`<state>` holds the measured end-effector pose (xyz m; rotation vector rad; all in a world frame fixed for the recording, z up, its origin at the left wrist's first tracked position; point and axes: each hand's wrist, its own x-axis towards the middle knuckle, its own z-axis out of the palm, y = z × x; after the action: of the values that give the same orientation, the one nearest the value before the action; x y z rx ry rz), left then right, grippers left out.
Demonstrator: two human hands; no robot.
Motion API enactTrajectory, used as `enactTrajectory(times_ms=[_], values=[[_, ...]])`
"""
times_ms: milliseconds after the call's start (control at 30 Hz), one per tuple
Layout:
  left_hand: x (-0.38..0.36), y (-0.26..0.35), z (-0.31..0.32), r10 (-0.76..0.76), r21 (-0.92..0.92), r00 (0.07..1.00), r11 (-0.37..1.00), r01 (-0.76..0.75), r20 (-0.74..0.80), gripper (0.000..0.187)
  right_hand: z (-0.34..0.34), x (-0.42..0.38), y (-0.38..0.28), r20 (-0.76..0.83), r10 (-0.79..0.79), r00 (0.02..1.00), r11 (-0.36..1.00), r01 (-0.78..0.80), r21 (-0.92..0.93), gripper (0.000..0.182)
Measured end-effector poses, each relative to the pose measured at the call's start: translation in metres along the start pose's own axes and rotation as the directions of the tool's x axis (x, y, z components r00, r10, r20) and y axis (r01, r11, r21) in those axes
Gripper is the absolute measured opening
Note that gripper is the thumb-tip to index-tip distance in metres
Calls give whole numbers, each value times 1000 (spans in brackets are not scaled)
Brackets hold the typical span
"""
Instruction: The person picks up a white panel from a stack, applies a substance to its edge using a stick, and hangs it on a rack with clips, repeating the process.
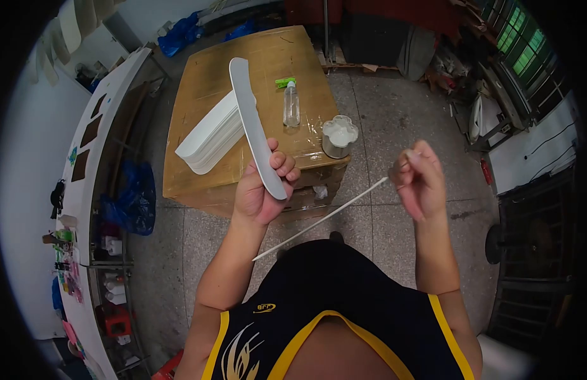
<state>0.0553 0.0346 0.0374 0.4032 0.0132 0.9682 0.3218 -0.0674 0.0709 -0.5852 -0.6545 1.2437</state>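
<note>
My left hand (266, 183) is closed around the lower end of a long, curved, pale grey-white strip (248, 104) with rounded ends, held tilted over the near side of a cardboard-covered box table (208, 69). Behind it lies a stack of similar white strips (208, 139), partly overlapped by the held one. To the right, my right hand (421, 180) is raised with its fingers curled into a pinch. A thin, straight white strip (319, 221) slants down leftward from beside its fingertips, in front of my body.
On the box stand a clear pump bottle (291, 106), a small green item (284, 82) and a round pot (336, 136) with a scalloped opening. A long white workbench (84, 190) runs along the left. Blue plastic bags (138, 196) lie under it. A fan (493, 244) is at right.
</note>
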Motion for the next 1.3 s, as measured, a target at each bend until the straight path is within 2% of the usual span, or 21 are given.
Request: enactTrajectory(times_ms=[200, 233, 367, 433, 567, 667, 1000, 1233, 1300], values=[[-5, 11, -5, 3, -22, 1000, 1000, -2, 25, 29, 1, 11, -87, 5, -301, 954, 936, 296, -188, 14], [-6, 12, -5, 10, -25, 999, 1000, -9, 35, 29, -3, 13, -98, 10, -318, 948, 918, 310, -247, 14], [-9, 15, -5, 17, -39, 998, 999, -15, 53, 28, 8, 18, -107, 89, -334, 939, 897, 345, -275, 14], [-12, 17, -4, 14, -25, 999, 1000, -13, 37, 28, 12, 24, -100, 91, -285, 954, 923, 299, -242, 14], [-16, 21, -5, 23, -16, 998, 1000, -22, 59, 29, 17, 32, -96, 90, -286, 954, 933, 299, -201, 12], [-18, 23, -5, 21, -10, 998, 1000, -21, 65, 31, 23, 38, -97, 97, -281, 955, 922, 297, -248, 12], [-24, 17, 7, -21, 72, 1000, 997, 20, 6, 41, 25, 74, -59, 119, 25, 993, 968, 6, -250, 12], [-28, 12, 3, -66, 34, 998, 997, 66, 6, 46, 30, 88, -33, 96, 106, 990, 957, -76, -279, 13], [-29, 12, 2, -72, 19, 997, 997, 72, 28, 43, 32, 91, -29, 84, 125, 989, 936, -90, -339, 14]])
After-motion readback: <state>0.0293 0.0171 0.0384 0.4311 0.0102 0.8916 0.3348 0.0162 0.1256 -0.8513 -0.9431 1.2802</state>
